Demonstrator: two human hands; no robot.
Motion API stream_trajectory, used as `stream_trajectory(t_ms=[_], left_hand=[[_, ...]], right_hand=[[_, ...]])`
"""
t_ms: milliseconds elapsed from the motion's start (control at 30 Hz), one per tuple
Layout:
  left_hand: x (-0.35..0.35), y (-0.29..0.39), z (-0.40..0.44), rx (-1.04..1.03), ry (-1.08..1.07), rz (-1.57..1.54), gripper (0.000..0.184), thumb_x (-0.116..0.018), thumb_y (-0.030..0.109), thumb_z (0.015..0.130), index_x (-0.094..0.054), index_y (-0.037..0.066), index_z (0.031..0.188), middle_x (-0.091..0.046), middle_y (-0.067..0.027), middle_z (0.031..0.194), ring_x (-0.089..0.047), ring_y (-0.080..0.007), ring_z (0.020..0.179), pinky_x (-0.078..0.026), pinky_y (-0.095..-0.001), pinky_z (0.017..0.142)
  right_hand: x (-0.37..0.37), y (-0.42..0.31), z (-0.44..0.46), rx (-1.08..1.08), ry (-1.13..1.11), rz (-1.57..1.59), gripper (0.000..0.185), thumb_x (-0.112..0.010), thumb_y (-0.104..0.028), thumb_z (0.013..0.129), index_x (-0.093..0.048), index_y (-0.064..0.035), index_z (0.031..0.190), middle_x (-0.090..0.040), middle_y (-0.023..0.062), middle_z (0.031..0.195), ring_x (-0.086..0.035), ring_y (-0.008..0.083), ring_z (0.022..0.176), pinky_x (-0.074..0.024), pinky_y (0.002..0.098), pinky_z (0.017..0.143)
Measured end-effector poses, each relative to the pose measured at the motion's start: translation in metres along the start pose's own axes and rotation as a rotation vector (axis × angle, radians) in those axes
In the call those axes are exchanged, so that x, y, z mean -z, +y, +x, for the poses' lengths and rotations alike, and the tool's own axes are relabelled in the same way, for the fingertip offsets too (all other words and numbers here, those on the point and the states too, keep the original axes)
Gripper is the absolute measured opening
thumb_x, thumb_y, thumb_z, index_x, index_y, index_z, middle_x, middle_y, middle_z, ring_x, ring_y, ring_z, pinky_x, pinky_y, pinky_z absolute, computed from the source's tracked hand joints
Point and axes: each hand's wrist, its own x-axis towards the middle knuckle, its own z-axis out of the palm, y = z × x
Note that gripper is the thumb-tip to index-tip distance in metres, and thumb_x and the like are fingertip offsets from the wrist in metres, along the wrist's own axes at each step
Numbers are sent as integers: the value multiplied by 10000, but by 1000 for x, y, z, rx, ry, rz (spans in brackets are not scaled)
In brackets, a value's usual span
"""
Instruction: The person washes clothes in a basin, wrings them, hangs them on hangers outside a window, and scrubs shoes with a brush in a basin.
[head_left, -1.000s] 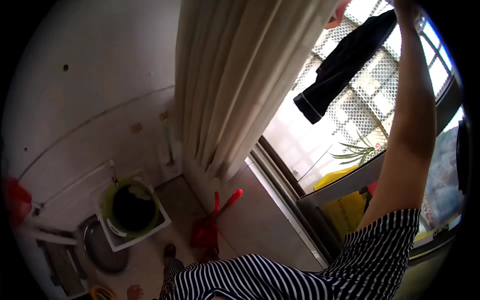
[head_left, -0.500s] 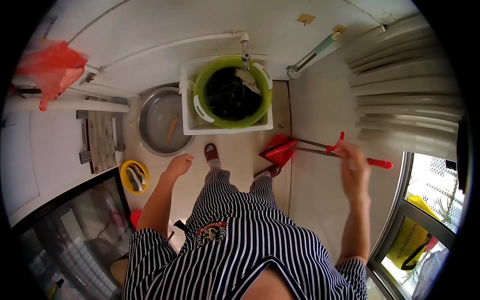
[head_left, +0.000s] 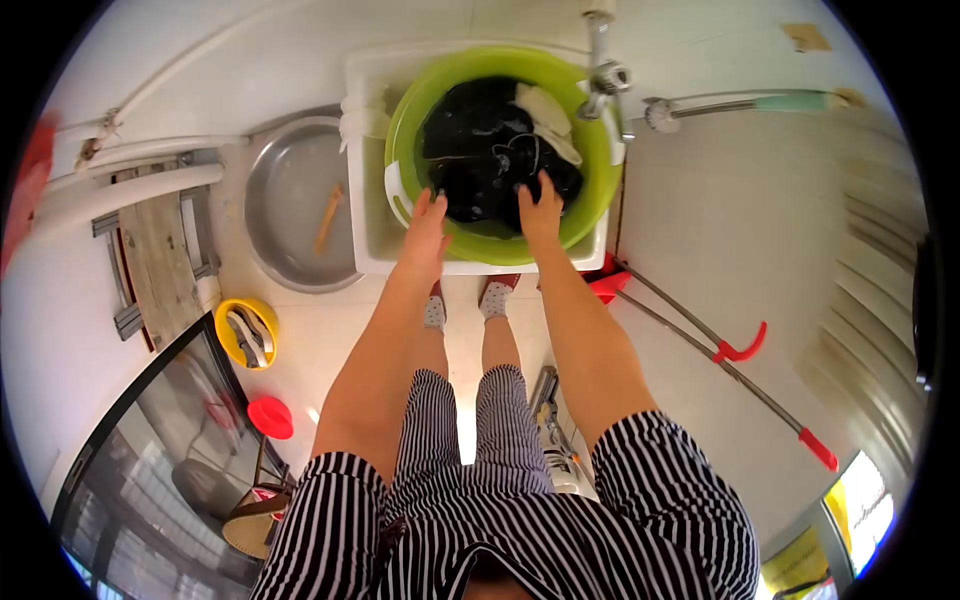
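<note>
A green tub [head_left: 608, 190] stands in a white sink [head_left: 368, 240]. Dark wet clothes [head_left: 475, 115] lie in it, with a pale cloth [head_left: 545, 115] at their upper right. At the tub's near left rim is my left hand [head_left: 428, 232], fingers apart and pointing at the clothes, nothing held. My right hand [head_left: 541, 212] reaches over the near rim with its fingers spread, fingertips at the dark clothes. Whether those fingertips touch the fabric is hard to tell.
A metal tap [head_left: 606, 80] overhangs the tub's right side. Left of the sink sits a metal basin [head_left: 290, 215] with a wooden stick [head_left: 328, 218]. A yellow basin [head_left: 232, 352] holds shoes. A long-handled red dustpan [head_left: 605, 283] stands at the right.
The view has swung from the window and curtain to the sink. My right hand, earlier raised at a dark garment by the window, is now over the tub; my left hand has come to its rim.
</note>
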Motion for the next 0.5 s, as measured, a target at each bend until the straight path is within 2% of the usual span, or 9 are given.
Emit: stream_trajectory(t_ms=[67,100,233,300,333,400,433,467,500], left_hand=[[-13,-7,24,-35,40,-46,724,-533,381,928,-121,206,1497,-216,-68,1525,-239,-248,1383,-300,-421,1066],[-20,-8,37,-97,62,-96,738,-522,407,932,-87,229,1502,-195,-63,1535,-210,-248,1394,-282,-438,1075],[-32,-17,82,-5,124,-209,732,-498,477,930,-88,266,1499,-172,-51,1544,-216,-249,1394,-222,-512,1086],[-28,-35,112,-227,21,-355,722,-468,481,940,-91,229,1502,-156,-51,1545,-199,-234,1400,-176,-421,1121],[-26,-42,120,-220,23,-358,722,-468,481,940,-91,229,1502,-156,-51,1545,-199,-234,1400,-176,-421,1121],[-28,-39,119,-77,-25,-360,706,-443,607,905,-205,240,1459,-358,-50,1450,-403,-247,1283,-249,-543,1070],[-32,-38,117,-76,-22,-362,706,-443,607,905,-205,240,1459,-358,-50,1450,-403,-247,1283,-249,-543,1070],[-43,-24,100,35,62,-354,692,-430,630,897,-274,214,1428,-419,-54,1396,-439,-249,1242,-293,-519,1053],[-50,-18,93,146,145,-346,692,-417,653,890,-343,188,1398,-481,-59,1342,-476,-250,1201,-337,-496,1036]], right_hand=[[-19,-29,18,-294,-29,13,788,-626,-528,792,-277,-282,1454,-288,372,1325,-437,525,1123,-387,479,983],[-24,-52,22,-378,-57,-43,818,-629,-557,779,-263,-291,1460,-323,355,1297,-437,518,1125,-379,502,983],[-54,-53,21,-91,-152,-380,747,-651,-494,784,-334,-271,1423,-351,315,1280,-405,490,1163,-373,537,987],[-46,-55,16,184,-519,-631,610,-608,-413,843,-374,-276,1390,-273,199,1446,-352,478,1263,-374,522,1011],[-44,-58,20,180,-523,-636,610,-608,-413,843,-374,-276,1390,-273,199,1446,-352,478,1263,-374,522,1011],[-42,-57,29,202,-696,-833,494,-558,-317,890,-418,-259,1360,-338,94,1449,-369,391,1293,-402,492,1003],[-50,-51,36,75,-639,-725,407,-545,-259,894,-510,-223,1298,-484,58,1353,-451,285,1260,-429,419,994],[-61,-44,47,76,-642,-725,407,-545,-259,894,-510,-223,1298,-484,58,1353,-451,285,1260,-429,419,994],[-69,-41,58,-101,-672,-726,366,-546,-238,889,-549,-188,1252,-542,62,1280,-513,276,1185,-453,393,953]])
